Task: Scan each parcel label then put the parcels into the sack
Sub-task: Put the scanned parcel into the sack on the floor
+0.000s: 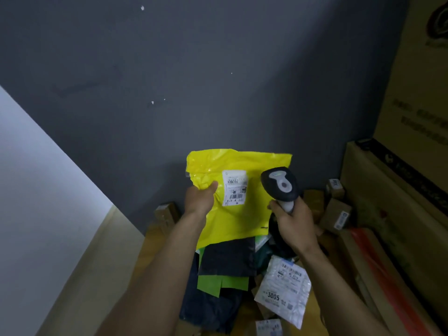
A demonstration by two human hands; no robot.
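My left hand [200,200] pinches the left edge of a yellow plastic parcel [244,214] and holds it up in front of the grey wall. Its white label [234,187] with barcodes faces me. My right hand [292,226] grips the handle of a black and grey barcode scanner [280,184], whose head sits just right of the label. Below lie more parcels: a black bag [228,258], a green one [221,282] and a white bubble mailer marked 3005 [283,291]. No sack is recognisable in view.
Large cardboard boxes [397,190] are stacked along the right side, with small brown boxes [335,217] beside them. Another small box [166,214] stands by the wall at left. A grey wall [194,81] is straight ahead, a white wall [36,178] to the left.
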